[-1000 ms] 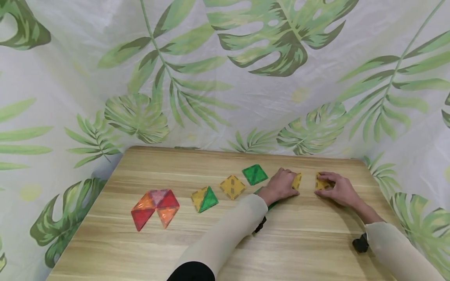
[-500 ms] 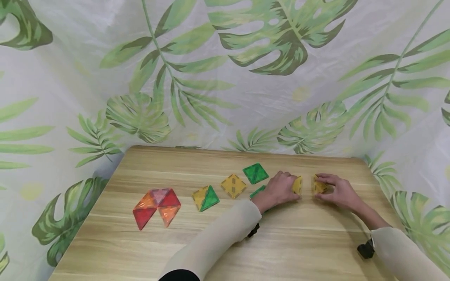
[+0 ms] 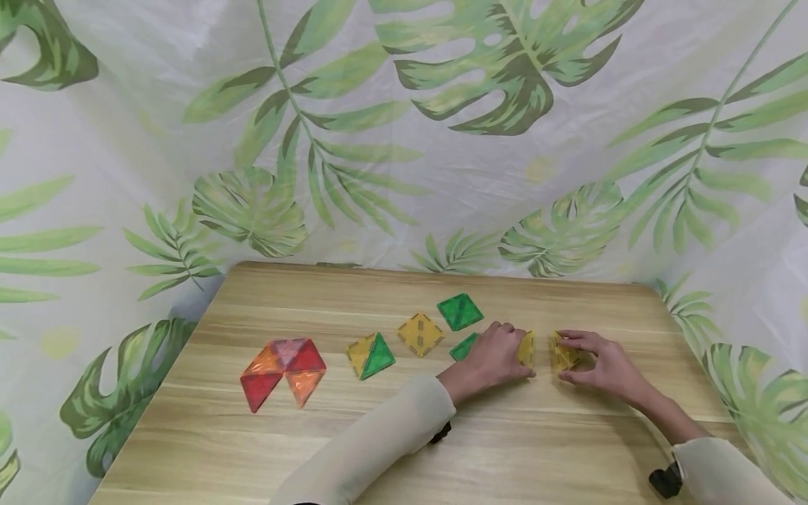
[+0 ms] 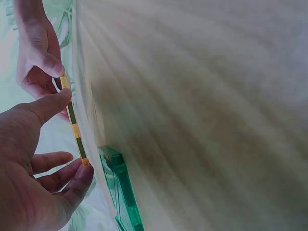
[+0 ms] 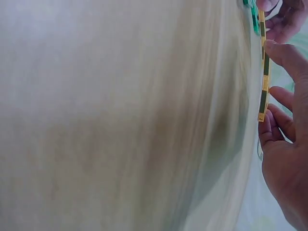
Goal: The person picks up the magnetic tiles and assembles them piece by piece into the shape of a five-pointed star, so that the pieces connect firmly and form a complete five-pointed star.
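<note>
Left hand [image 3: 495, 356] first: on my head feed it pinches one yellow tile [image 3: 526, 351], thumb at the near end and fingertips at the far end, so the grip is spread by the tile's length rather than drawn together. Right hand [image 3: 602, 363] is clamped the same way on a second yellow tile [image 3: 564, 353], thumb near me, fingers on the far side, with a gap showing between palm and tile.

Each tile's long straight edge runs from the far side of the table [image 3: 536, 449] toward the near side. The left one faces its edge to the right, the right one to the left, so I read the two edges as roughly parallel, close together but apart in the head view. My wrist feeds show the tiles edge-on as thin yellow strips with dark segments; I can't tell from them whether either touches the tabletop.

Both tiles are on the right half of the table. A green tile [image 3: 463, 347] lies just left of the left hand, partly hidden by it. Beyond that I see a green square [image 3: 461, 311], a yellow square [image 3: 421, 335], a yellow-and-green square [image 3: 377, 356], and, farther left, a joined red-and-orange group [image 3: 304, 387].
</note>
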Demonstrator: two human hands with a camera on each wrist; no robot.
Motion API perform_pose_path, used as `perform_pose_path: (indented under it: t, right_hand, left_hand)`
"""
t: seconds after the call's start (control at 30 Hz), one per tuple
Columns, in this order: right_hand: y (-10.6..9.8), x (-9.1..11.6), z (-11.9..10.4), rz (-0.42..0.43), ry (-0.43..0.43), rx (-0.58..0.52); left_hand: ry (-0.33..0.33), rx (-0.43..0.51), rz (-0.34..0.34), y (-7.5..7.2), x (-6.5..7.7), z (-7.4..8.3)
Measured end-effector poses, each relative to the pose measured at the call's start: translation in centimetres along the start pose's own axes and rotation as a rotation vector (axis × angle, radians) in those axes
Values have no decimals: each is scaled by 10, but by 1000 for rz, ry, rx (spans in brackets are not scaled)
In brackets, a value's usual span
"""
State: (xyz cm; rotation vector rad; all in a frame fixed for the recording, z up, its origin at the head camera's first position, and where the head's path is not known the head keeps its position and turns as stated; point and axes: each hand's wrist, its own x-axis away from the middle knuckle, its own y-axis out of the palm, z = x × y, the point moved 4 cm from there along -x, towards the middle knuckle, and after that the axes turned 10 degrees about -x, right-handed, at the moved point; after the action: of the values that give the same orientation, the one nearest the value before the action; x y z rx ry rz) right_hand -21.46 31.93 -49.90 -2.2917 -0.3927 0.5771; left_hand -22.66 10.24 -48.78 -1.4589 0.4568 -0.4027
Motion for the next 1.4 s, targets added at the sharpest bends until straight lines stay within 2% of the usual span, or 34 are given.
perform_pose_path:
  t: [0.2,0.53,0.8,1.13,1.4]
  right_hand:
    - [9,1,-3,-2,19,-50]
    - [22,2,0,-49,100,-81]
    - [27,-1,-2,-42,73,-110]
    - [31,-5,-5,-36,38,-63]
    - [37,-5,-6,-20,15,-75]
  left_hand:
    - [-13,-9,-4,2,6,1]
    - [-28,-10,-15,12,5,1]
    - [-11,-23,-5,14,4,3]
    - [-3,-51,-11,14,3,5]
    - [18,-70,-8,14,3,7]
